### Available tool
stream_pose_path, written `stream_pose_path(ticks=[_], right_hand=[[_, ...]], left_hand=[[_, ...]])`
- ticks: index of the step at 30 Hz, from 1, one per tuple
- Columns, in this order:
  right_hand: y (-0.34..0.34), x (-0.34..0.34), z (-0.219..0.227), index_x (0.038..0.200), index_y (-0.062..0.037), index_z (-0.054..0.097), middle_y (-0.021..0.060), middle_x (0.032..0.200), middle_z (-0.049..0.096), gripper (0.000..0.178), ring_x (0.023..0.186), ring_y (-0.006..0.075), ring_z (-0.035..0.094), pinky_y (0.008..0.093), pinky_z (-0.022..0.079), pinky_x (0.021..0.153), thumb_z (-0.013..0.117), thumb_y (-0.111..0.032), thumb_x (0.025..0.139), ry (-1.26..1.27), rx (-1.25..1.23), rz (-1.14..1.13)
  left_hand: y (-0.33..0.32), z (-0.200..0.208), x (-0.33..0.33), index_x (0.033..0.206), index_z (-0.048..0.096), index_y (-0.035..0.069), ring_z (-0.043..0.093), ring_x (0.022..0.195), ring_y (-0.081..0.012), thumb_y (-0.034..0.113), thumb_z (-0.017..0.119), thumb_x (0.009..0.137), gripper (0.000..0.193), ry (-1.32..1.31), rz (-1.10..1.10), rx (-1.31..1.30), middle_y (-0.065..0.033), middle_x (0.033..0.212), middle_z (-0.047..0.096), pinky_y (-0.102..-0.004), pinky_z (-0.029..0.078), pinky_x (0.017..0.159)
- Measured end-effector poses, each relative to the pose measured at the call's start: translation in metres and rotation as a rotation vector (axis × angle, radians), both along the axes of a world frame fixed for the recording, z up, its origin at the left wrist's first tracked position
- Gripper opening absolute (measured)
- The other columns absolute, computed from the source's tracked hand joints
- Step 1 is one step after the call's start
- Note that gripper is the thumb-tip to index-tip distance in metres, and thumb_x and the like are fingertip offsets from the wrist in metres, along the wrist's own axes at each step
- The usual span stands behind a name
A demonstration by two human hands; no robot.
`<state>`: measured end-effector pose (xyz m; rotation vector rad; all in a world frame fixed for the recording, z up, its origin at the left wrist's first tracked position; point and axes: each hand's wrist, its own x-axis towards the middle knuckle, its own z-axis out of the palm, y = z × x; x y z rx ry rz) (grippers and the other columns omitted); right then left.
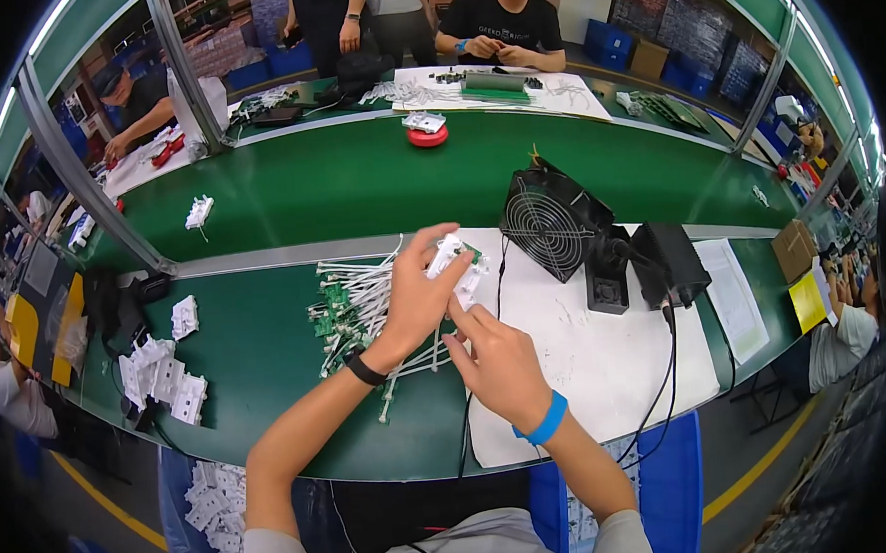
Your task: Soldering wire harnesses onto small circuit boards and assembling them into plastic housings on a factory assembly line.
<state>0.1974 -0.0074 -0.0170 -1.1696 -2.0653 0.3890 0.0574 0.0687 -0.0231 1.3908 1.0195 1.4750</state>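
Note:
My left hand (412, 303) grips a white plastic housing (445, 255) between thumb and fingers, raised over the bench. A bit of green circuit board shows at the housing's right side. My right hand (506, 375) is at the housing's lower end, its fingers bent and the index fingertip against it. Whether a wire or other small part lies between the right fingers is hidden. Under and left of my hands lies a bundle of white cables (368, 285) with small green boards (335, 317) at their ends.
White housings (163, 379) are piled at left. A black fan (551, 226), a black box (671, 263) and cords stand right, by a white sheet (588, 369) and papers (735, 296). Beyond runs a green belt (328, 182) carrying a red round object (428, 137). Blue bins (669, 485) sit below; people work opposite.

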Motion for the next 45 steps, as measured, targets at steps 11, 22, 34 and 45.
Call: stream_pose_path(ticks=[11, 22, 34, 45], right_hand=[[0.039, 0.044, 0.011, 0.106, 0.0003, 0.068, 0.012, 0.094, 0.066, 0.019, 0.082, 0.0214, 0.062, 0.0336, 0.05, 0.073, 0.073, -0.012, 0.093, 0.533, -0.151, -0.116], [0.002, 0.156, -0.028, 0.098, 0.0023, 0.059, 0.0196, 0.08, 0.062, 0.029, 0.078, 0.0348, 0.061, 0.0437, 0.048, 0.071, 0.074, -0.023, 0.094, -0.052, -0.18, -0.588], [0.075, 0.181, -0.046, 0.116, -0.0007, 0.057, 0.0039, 0.075, 0.059, 0.036, 0.067, 0.0135, 0.056, 0.03, 0.046, 0.065, 0.076, -0.022, 0.095, 0.439, 0.011, -0.736], [0.105, 0.178, -0.055, 0.099, 0.0004, 0.065, 0.0056, 0.075, 0.066, 0.018, 0.067, 0.0127, 0.06, 0.0285, 0.049, 0.064, 0.076, -0.013, 0.094, 0.442, 0.191, -0.728]], left_hand=[[-0.012, 0.0, 0.0, 0.125, 0.062, 0.004, 0.06, 0.074, -0.0055, 0.006, 0.075, 0.09, 0.037, 0.152, -0.177, 0.013, -0.0032, 0.081, 0.07, -0.0243, 0.047, 0.064], [-0.016, -0.047, 0.032, 0.136, 0.041, 0.005, 0.073, 0.093, -0.0337, 0.017, 0.077, 0.086, 0.063, 0.601, -0.325, -0.138, -0.0228, 0.101, 0.073, -0.0408, 0.055, 0.082], [-0.022, -0.072, 0.049, 0.132, 0.063, 0.0, 0.054, 0.117, -0.0327, 0.015, 0.072, 0.089, 0.046, 0.815, -0.136, 0.328, -0.0187, 0.123, 0.063, -0.0395, 0.045, 0.103], [-0.022, -0.082, 0.043, 0.12, 0.071, -0.001, 0.058, 0.116, -0.0317, 0.019, 0.071, 0.094, 0.033, 0.663, -0.254, 0.21, -0.0139, 0.122, 0.071, -0.039, 0.047, 0.104]])
